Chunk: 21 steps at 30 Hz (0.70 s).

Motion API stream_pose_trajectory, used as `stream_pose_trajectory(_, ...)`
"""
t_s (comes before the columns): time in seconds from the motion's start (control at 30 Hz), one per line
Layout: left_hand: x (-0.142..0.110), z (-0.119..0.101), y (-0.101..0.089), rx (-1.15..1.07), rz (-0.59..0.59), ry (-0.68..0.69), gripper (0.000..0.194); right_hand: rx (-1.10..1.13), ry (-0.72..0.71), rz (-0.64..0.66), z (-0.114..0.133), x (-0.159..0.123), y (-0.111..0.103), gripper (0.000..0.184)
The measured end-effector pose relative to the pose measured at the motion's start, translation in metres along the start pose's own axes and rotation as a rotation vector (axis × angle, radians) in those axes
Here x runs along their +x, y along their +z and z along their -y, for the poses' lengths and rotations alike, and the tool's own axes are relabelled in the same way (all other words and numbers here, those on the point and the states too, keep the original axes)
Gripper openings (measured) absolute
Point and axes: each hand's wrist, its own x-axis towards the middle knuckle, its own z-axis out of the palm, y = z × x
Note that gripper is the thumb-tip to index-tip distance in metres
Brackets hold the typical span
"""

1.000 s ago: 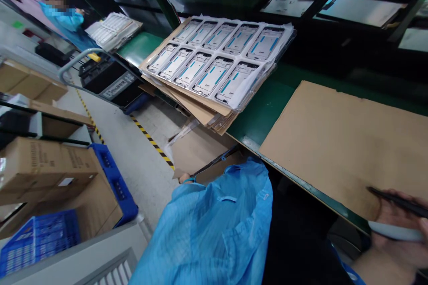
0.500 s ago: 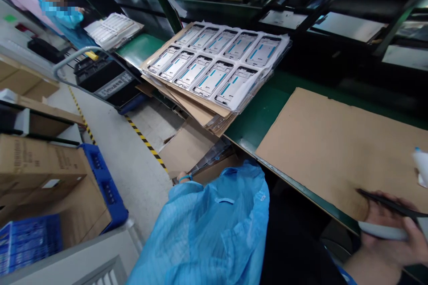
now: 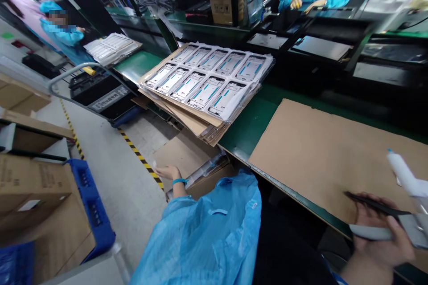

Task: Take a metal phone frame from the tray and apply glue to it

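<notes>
Nearest the camera, at the front edge of the cardboard sheet, the right hand is seen closed around black tweezers and a flat grey part, both pinched between thumb and fingers. A white bottle is seen just to the right of the tweezers, over the sheet's right end; whether it is held cannot be told. The sheet lies flat on the green table.

To the left of the sheet and below the table edge, the left hand is stretched out from a blue sleeve, fingers loosely spread and holding nothing, above a flattened carton on the floor.

Farther left of the sheet, brown boxes and a blue crate are seen.

Beyond the sheet's far left corner, a tray of phone frames rests on stacked cardboard, overhanging the table edge. Farther back, people in blue coats are seen at other stations.
</notes>
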Motion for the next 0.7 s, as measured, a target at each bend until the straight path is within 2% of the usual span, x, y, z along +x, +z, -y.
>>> stream_pose_trajectory(0.07,0.027,-0.014,0.007,-0.067,-0.215,-0.088,0.052,-0.001,-0.007,0.026,0.001,-0.003,0.002,0.041)
stream_pose_trajectory(0.13,0.056,-0.036,0.004,-0.132,-0.386,-0.116,0.052,0.010,-0.013,0.047,0.002,-0.005,0.004,0.041)
stream_pose_trajectory(0.2,0.079,-0.068,-0.006,-0.197,-0.470,-0.001,0.053,0.021,-0.007,0.044,0.002,-0.005,0.004,0.041)
stream_pose_trajectory(0.23,0.086,-0.086,-0.012,-0.231,-0.470,0.129,0.049,0.026,0.000,0.039,0.001,-0.004,0.003,0.040)
stream_pose_trajectory(0.27,0.089,-0.107,-0.017,-0.260,-0.431,0.306,0.045,0.034,0.005,0.029,0.000,-0.003,0.002,0.040)
stream_pose_trajectory(0.33,0.084,-0.149,-0.026,-0.231,-0.263,0.647,0.043,0.057,0.007,0.027,-0.003,0.001,-0.001,0.040)
stream_pose_trajectory(0.37,0.078,-0.169,-0.029,-0.166,-0.159,0.768,0.046,0.074,0.006,0.028,-0.006,0.003,-0.002,0.040)
stream_pose_trajectory(0.4,0.071,-0.188,-0.030,-0.071,-0.061,0.832,0.050,0.091,0.006,0.032,-0.008,0.005,-0.004,0.041)
stream_pose_trajectory(0.47,0.056,-0.218,-0.030,0.150,0.083,0.866,0.057,0.123,0.003,0.031,-0.014,0.009,-0.007,0.046)
stream_pose_trajectory(0.53,0.046,-0.236,-0.027,0.336,0.146,0.857,0.061,0.143,0.000,0.025,-0.021,0.013,-0.010,0.051)
stream_pose_trajectory(0.7,0.046,-0.251,-0.026,0.552,0.188,0.847,0.069,0.189,0.009,0.044,-0.040,0.024,-0.016,0.063)
